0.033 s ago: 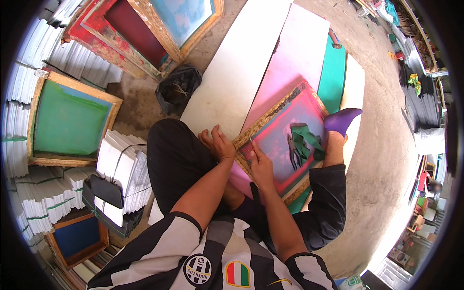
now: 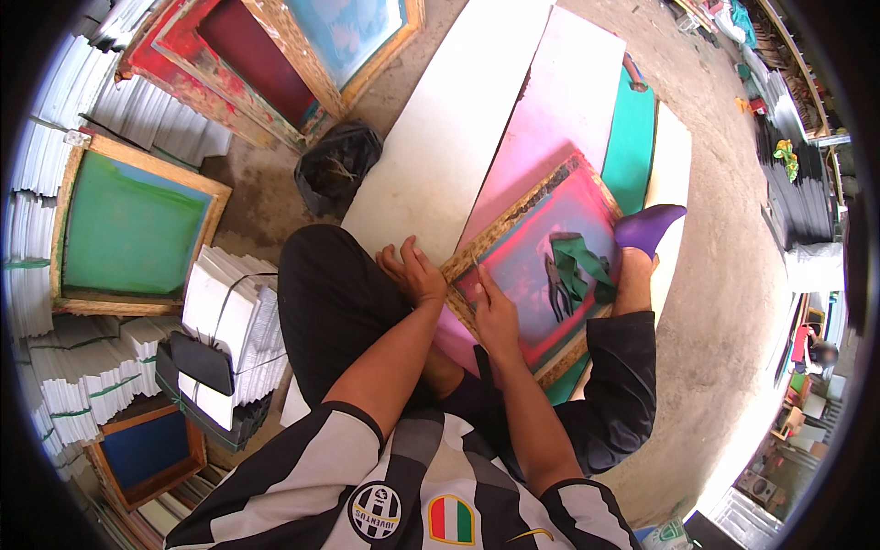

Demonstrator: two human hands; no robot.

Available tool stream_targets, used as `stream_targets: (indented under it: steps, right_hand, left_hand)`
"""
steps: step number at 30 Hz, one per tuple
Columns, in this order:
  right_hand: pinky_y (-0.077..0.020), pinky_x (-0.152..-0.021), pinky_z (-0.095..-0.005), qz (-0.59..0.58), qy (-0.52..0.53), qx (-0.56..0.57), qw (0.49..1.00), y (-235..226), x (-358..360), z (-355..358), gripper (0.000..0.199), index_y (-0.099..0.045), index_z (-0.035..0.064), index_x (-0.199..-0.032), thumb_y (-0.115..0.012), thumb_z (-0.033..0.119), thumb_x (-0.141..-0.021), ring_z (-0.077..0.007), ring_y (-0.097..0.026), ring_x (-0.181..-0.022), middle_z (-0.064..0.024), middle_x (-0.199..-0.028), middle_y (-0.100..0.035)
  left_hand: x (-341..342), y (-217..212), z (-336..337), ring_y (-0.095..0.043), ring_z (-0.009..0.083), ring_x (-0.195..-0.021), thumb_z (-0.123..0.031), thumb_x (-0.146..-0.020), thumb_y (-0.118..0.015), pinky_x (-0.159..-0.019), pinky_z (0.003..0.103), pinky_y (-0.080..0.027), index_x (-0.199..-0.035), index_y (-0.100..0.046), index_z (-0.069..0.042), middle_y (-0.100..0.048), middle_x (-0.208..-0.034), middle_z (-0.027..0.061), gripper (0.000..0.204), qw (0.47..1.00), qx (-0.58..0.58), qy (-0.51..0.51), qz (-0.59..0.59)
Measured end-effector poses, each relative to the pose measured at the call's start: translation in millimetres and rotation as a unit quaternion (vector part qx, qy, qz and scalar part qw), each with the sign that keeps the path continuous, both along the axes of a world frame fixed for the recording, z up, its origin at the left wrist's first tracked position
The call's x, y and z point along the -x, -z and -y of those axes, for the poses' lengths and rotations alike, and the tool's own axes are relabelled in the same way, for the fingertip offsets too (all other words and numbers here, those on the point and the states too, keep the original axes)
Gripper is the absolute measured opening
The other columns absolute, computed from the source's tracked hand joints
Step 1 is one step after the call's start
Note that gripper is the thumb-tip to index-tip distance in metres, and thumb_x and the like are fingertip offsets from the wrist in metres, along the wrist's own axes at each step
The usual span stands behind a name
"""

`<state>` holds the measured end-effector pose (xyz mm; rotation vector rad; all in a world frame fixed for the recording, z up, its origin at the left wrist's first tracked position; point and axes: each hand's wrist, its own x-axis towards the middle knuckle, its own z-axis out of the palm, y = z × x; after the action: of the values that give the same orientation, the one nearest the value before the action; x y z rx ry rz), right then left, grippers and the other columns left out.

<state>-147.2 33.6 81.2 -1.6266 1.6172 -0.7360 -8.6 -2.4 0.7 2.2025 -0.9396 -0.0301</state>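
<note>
A wooden-framed printing screen (image 2: 532, 200) with pink-stained mesh leans across my lap, tilted up to the right. Beside its near-left corner is my left hand (image 2: 414, 272), empty, fingers apart and slightly bent. My right hand (image 2: 496, 313) lies over the screen's left rail, thumb and forefinger closed together; whatever is between them is too small to make out. On the mesh, to the right of that hand, rest dark pliers (image 2: 557, 288) and a crumpled green strip (image 2: 576, 266). My foot in a purple sock (image 2: 649, 229) is against the screen's right side.
Long white (image 2: 440, 119), pink (image 2: 559, 92) and green boards (image 2: 631, 137) lie beneath the screen. A black plastic bag (image 2: 337, 165) sits to the left. Farther left stand a green screen (image 2: 137, 225), a blue screen (image 2: 147, 456) and tied stacks of white sheets (image 2: 225, 321).
</note>
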Motion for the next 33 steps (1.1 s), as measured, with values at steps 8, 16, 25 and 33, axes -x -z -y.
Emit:
stream_targets:
  steps: [8,16,25,33]
  right_hand:
    - [-0.0528,-0.083,-0.0559,-0.125,0.014,-0.171,0.977,-44.7,-18.1,16.5,0.043,-0.056,0.0165,-0.147,-0.052,0.028,-0.105,-0.049,-0.068,-0.095,-0.0299,-0.103,-0.07]
    - [-0.0524,-0.086,-0.0574,-0.134,0.045,-0.168,0.975,-40.7,-42.0,6.8,0.046,-0.051,0.015,-0.15,-0.05,0.024,-0.105,-0.051,-0.068,-0.097,-0.0312,-0.108,-0.07]
    - [-0.0496,-0.098,-0.0542,-0.027,0.07,-0.081,0.994,-8.8,-46.0,18.8,0.049,-0.046,0.0079,-0.153,-0.046,0.023,-0.106,-0.0477,-0.064,-0.114,-0.0301,-0.126,-0.066]
    - [-0.0526,-0.088,-0.0562,-0.129,0.036,-0.167,0.977,-34.1,-12.1,-6.4,0.048,-0.049,0.0263,-0.153,-0.051,0.032,-0.105,-0.0481,-0.068,-0.102,-0.0281,-0.112,-0.071]
  left_hand:
    - [0.2,0.9,0.0,-0.033,0.049,-0.138,-0.017,-0.101,-0.053,-0.118,0.063,-0.028,-0.122,-0.066,-0.011,-0.044,-0.136,0.0244,0.026,1.0,-0.005,0.01,-0.018]
    - [0.3,-4.1,-0.3,-0.033,0.0491,-0.138,-0.018,-0.101,-0.052,-0.118,0.063,-0.027,-0.122,-0.066,-0.01,-0.043,-0.135,0.0238,0.026,1.0,-0.002,0.01,-0.029]
    - [1.7,-5.7,1.2,-0.031,0.0494,-0.14,-0.017,-0.101,-0.053,-0.118,0.063,-0.027,-0.124,-0.065,-0.011,-0.042,-0.137,0.0243,0.027,0.999,-0.008,0.015,-0.031]
    - [0.2,-3.8,-0.9,-0.031,0.0494,-0.14,-0.016,-0.101,-0.053,-0.118,0.064,-0.027,-0.123,-0.066,-0.011,-0.042,-0.137,0.0249,0.026,1.0,-0.002,0.017,-0.026]
